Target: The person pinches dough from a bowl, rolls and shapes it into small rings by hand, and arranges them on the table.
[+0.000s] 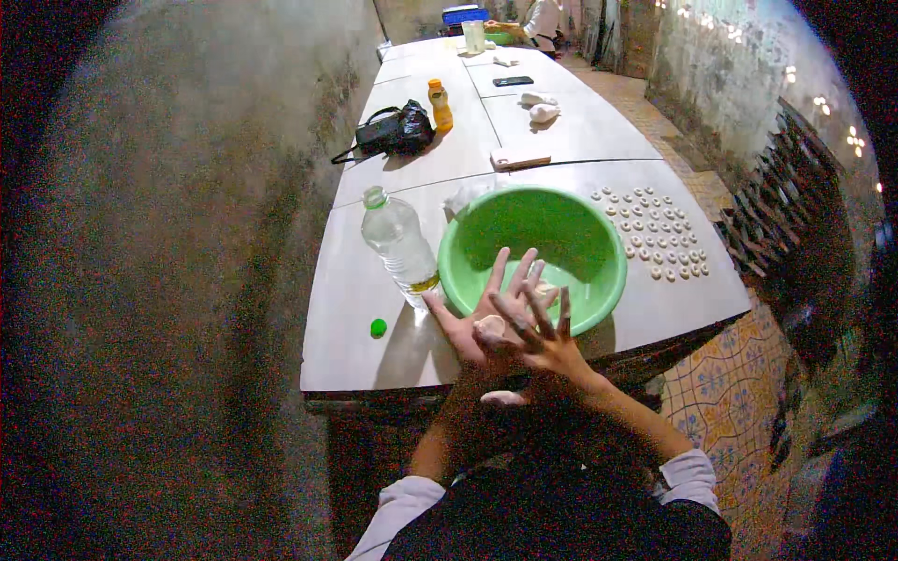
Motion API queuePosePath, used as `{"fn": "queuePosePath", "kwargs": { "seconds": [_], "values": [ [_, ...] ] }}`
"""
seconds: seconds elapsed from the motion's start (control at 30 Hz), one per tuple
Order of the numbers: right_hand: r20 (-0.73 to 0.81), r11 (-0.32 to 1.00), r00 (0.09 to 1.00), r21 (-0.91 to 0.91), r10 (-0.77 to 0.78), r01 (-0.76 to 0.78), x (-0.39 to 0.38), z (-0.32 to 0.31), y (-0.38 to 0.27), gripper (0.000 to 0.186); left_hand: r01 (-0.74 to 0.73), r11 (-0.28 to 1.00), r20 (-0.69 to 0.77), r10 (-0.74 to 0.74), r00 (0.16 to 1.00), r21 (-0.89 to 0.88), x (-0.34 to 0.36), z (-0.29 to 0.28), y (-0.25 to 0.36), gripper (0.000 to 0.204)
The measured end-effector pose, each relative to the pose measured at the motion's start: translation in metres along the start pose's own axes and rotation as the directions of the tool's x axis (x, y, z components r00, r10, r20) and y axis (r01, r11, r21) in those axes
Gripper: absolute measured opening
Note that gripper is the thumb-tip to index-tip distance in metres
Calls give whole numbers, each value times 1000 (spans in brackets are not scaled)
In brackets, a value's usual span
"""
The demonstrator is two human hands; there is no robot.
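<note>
Rolling a small pale lump of soft dough (pixel 490 326) between two flat palms is the work here, and the person does it just in front of the big round green plastic bowl (pixel 533 248). The left hand (pixel 482 313) lies under the lump with its palm up and its fingers spread wide apart. The right hand (pixel 543 332) sits on top, crossed over it, and its fingers are spread apart too, so neither hand is closed around the dough. The lump is pressed between the two palms, close to the near rim of the bowl. To do this well, it seems best to keep both hands flat and press only softly, so the ball turns round and does not get squashed. Staying above the white table (pixel 374 355) or the bowl looks wise, because a dropped ball would then land somewhere clean. Another pale bit (pixel 502 397) shows just below the wrists, but it is too blurry to tell what it is. Beside the bowl on the left stands a clear plastic water bottle (pixel 400 245), and its little green cap (pixel 378 327) lies on the table near it. On the right side of the bowl, many tiny pale dough pieces (pixel 655 232) sit in neat rows. A new ball would likely fit there.
</note>
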State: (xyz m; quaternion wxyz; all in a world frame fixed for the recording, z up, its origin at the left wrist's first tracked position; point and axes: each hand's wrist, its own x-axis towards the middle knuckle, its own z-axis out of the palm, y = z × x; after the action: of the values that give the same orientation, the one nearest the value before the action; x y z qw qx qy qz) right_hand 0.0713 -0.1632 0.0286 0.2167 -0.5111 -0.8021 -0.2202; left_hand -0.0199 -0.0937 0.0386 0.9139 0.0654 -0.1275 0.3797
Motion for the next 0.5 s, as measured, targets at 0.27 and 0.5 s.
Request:
{"fn": "queuePosePath", "kwargs": {
  "seconds": [0.27,0.5],
  "values": [
    [35,979,995,174,98,-103,7,-5,-1,78,38,996,29,-40,999,75,-6,-9,13,111],
    [10,981,994,163,105,-105,2,6,6,78,52,999,-17,-52,999,3,-4,-16,18,114]
  ]
}}
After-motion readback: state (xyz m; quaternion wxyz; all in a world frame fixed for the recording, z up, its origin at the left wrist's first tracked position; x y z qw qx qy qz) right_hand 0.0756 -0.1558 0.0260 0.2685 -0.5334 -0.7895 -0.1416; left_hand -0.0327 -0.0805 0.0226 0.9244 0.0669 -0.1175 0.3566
